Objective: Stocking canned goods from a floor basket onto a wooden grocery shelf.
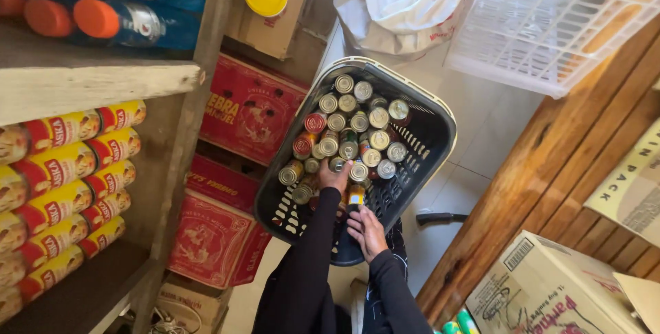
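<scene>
A dark plastic basket (pixel 430 124) with slotted walls stands on the floor, holding several tin cans (pixel 352 124) seen from their lids. My left hand (pixel 333 177), in a black sleeve, reaches into the near part of the basket, its fingers closed over a can among the others. My right hand (pixel 366 232) lies lower, against the basket's near wall. Its fingertips grip the bottom of a small can with a yellow label (pixel 355 197).
Wooden shelves on the left carry rows of red-and-yellow tubes (pixel 65 169) and, above them, blue bottles with orange caps (pixel 117 21). Red cartons (pixel 244 110) are stacked beside the basket. A white crate (pixel 550 25), a white bag (pixel 395 4), a wooden counter (pixel 550 169) and cardboard boxes (pixel 543 286) are at the right.
</scene>
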